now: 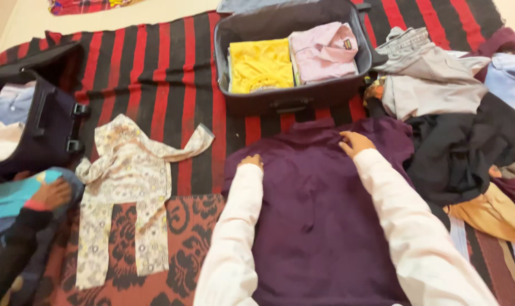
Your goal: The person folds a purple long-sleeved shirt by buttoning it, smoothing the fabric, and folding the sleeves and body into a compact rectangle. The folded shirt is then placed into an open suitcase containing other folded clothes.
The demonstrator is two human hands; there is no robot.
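Note:
A dark purple garment (319,215) lies spread flat on the red-and-black striped blanket (155,73) in front of me. My left hand (250,161) rests on its upper left edge, fingers curled down on the cloth. My right hand (355,143) presses near the collar at the upper right, fingers bent. Both arms wear pale pink sleeves. Neither hand lifts anything.
An open dark suitcase (291,99) beyond holds a folded yellow garment (261,64) and a folded pink shirt (324,52). A heap of loose clothes (450,113) lies right. A patterned child's outfit (130,187) lies left, near another open bag (47,122) and another person's hand (50,195).

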